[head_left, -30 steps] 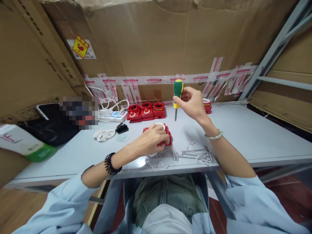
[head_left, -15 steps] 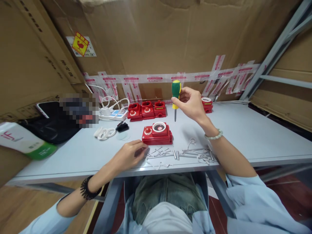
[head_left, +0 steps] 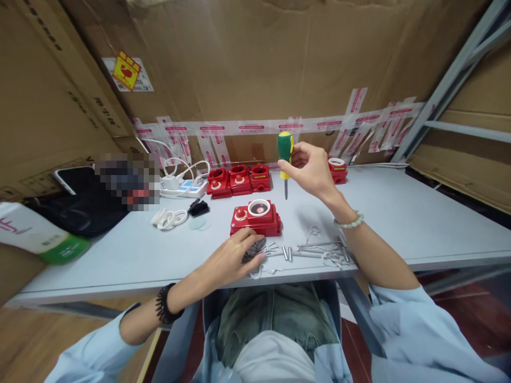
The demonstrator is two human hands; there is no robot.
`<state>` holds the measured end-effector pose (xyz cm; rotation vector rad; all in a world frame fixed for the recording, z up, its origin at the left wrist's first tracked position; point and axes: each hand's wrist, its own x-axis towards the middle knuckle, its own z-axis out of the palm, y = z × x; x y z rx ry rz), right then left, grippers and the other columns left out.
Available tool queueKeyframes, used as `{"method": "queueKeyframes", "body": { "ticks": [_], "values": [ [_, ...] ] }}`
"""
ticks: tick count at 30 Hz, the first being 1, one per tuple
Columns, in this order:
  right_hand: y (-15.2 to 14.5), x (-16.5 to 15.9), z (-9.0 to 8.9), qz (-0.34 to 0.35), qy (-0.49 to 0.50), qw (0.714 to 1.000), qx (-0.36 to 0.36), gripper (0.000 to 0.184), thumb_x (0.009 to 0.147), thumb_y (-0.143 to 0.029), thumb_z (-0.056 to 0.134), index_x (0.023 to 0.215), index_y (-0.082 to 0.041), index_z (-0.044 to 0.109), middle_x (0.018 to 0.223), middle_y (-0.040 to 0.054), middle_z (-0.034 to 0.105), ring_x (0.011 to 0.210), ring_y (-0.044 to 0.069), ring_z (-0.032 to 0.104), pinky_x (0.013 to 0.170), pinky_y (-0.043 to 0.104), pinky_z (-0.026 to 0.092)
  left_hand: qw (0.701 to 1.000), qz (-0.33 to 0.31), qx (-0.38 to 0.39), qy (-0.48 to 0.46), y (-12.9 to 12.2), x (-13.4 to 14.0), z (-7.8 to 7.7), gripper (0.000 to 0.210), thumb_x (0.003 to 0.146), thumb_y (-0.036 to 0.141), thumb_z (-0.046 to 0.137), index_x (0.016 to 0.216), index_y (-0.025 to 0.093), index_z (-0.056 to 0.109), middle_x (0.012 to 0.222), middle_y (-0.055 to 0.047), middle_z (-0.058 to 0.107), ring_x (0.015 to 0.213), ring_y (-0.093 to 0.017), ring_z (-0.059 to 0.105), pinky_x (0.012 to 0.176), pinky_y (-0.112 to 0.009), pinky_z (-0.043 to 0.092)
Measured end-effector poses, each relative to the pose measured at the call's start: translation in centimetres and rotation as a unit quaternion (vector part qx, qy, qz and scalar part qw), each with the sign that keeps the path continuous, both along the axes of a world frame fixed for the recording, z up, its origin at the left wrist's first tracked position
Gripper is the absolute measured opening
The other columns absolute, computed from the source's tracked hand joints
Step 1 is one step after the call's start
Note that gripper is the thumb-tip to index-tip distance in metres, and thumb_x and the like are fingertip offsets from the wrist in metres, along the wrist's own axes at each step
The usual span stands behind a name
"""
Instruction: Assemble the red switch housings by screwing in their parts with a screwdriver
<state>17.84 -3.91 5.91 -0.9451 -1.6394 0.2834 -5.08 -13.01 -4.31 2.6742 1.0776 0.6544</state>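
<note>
My right hand (head_left: 313, 167) grips a short screwdriver (head_left: 285, 149) with a green and yellow handle, held upright above the table with its blade pointing down. My left hand (head_left: 235, 255) reaches over a scatter of small screws (head_left: 272, 247), thumb and fingers apart; part of the pile is hidden beneath it. Just behind those fingers sits a red housing (head_left: 259, 227) with a red button and a white ring (head_left: 259, 207) around its round window. Right of the screws lie two short metal pins (head_left: 287, 253) and several longer rods (head_left: 315, 249).
Several red housings (head_left: 239, 181) stand at the back beside a power strip (head_left: 187, 187); another housing (head_left: 338, 170) is behind my right hand. Loose white rings (head_left: 170, 219), clear discs (head_left: 199, 222) and a black item (head_left: 198, 208) lie left. A white-green tube (head_left: 43, 234) stands far left.
My left hand has moved right, from the edge of the screws to over them, with fingers spreading. My right hand and the screwdriver have hardly moved.
</note>
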Motion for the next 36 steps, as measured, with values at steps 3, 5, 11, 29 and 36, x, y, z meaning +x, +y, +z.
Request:
{"method": "queueKeyframes", "body": {
  "ticks": [3, 5, 11, 29, 36],
  "values": [
    [0.1, 0.0, -0.1, 0.002, -0.001, 1.000, 0.000, 0.015, 0.071, -0.028, 0.072, 0.079, -0.020, 0.062, 0.070, 0.0018, 0.070, 0.064, 0.018, 0.066, 0.062, 0.035, 0.054, 1.000, -0.011, 0.001, 0.024, -0.1, 0.3, -0.3, 0.038, 0.095, 0.038, 0.057, 0.126, 0.016, 0.058, 0.113, -0.013, 0.063, 0.104, -0.025, 0.064, 0.092, -0.041, 0.057],
    [0.2, 0.0, -0.2, 0.005, -0.001, 1.000, 0.002, 0.014, 0.071, -0.027, 0.072, 0.079, -0.020, 0.062, 0.070, 0.0019, 0.070, 0.064, 0.018, 0.066, 0.061, 0.034, 0.054, 0.999, -0.025, -0.004, 0.026, 0.0, 0.5, -0.4, 0.034, 0.096, 0.036, 0.056, 0.123, 0.016, 0.059, 0.111, -0.012, 0.062, 0.103, -0.024, 0.064, 0.090, -0.040, 0.057],
    [0.1, 0.0, -0.2, 0.001, -0.005, 1.000, -0.001, 0.014, 0.071, -0.027, 0.072, 0.079, -0.020, 0.062, 0.070, 0.0014, 0.070, 0.065, 0.018, 0.066, 0.062, 0.034, 0.054, 0.999, -0.045, -0.009, 0.012, 0.1, 0.7, -0.5, 0.029, 0.097, 0.032, 0.054, 0.119, 0.015, 0.061, 0.112, -0.012, 0.062, 0.105, -0.023, 0.061, 0.093, -0.038, 0.056],
    [0.1, 0.0, -0.1, -0.001, -0.009, 1.000, -0.003, 0.015, 0.071, -0.028, 0.071, 0.080, -0.018, 0.063, 0.069, 0.0017, 0.069, 0.064, 0.017, 0.066, 0.062, 0.033, 0.053, 0.992, -0.117, -0.034, -0.032, 0.0, 1.7, -0.6, 0.027, 0.100, 0.028, 0.049, 0.123, 0.015, 0.058, 0.117, -0.011, 0.065, 0.110, -0.022, 0.058, 0.097, -0.038, 0.052],
    [0.1, 0.0, -0.1, -0.001, -0.006, 1.000, -0.009, 0.015, 0.071, -0.027, 0.071, 0.079, -0.018, 0.063, 0.069, 0.0018, 0.069, 0.064, 0.017, 0.065, 0.061, 0.033, 0.053, 0.984, -0.155, -0.063, -0.055, 0.5, 1.1, -0.4, 0.027, 0.100, 0.022, 0.050, 0.123, 0.014, 0.060, 0.117, -0.011, 0.066, 0.109, -0.020, 0.060, 0.097, -0.037, 0.052]
  ]
}}
